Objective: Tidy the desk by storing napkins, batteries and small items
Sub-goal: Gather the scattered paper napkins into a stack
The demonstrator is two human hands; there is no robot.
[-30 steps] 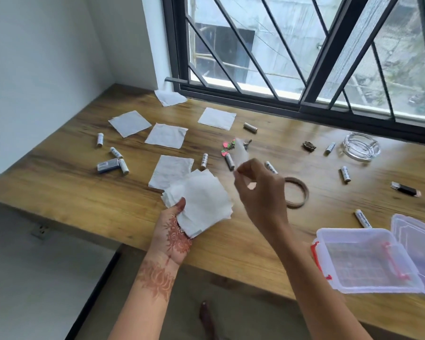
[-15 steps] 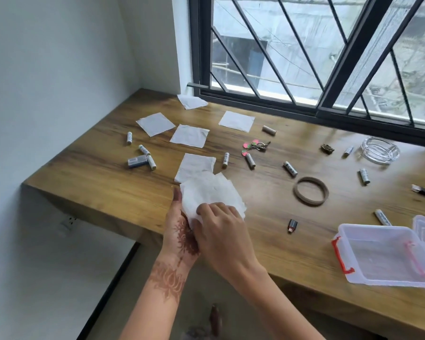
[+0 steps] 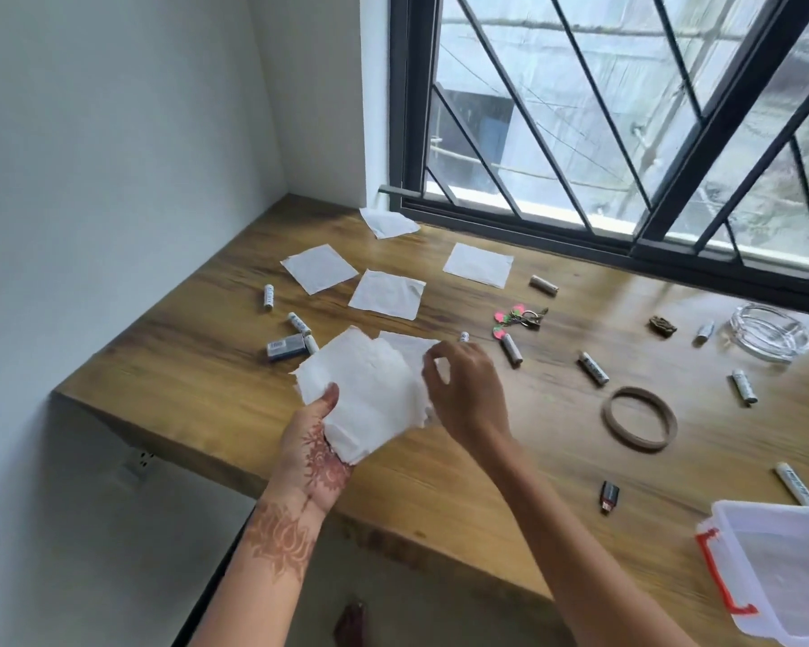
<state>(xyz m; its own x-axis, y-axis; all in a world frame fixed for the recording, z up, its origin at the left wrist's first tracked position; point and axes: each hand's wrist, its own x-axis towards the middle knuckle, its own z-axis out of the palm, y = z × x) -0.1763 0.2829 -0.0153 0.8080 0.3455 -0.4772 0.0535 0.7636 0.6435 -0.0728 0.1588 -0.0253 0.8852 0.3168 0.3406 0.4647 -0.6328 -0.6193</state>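
My left hand (image 3: 314,441) holds a stack of white napkins (image 3: 365,403) over the desk's near edge, thumb on top. My right hand (image 3: 468,394) is just right of the stack, its curled fingertips pinching the edge of a single napkin (image 3: 405,343) lying on the desk, which is partly hidden behind the stack. Several more napkins lie flat further back, such as one napkin (image 3: 386,294) in the middle and another napkin (image 3: 478,264) near the window. Several batteries are scattered about, one battery (image 3: 511,348) close to my right hand. A clear plastic box (image 3: 776,572) with an orange latch stands open at the lower right.
On the wooden desk (image 3: 197,375) lie a grey lighter (image 3: 285,346), a keyring with pink tags (image 3: 519,317), a wooden ring (image 3: 640,418), a small USB stick (image 3: 609,496) and a glass ashtray (image 3: 771,338). A wall bounds the left, a barred window the back.
My right hand laid a napkin on the stack, then lifted off and moved up-right to the single napkin behind it. The view has shifted left.
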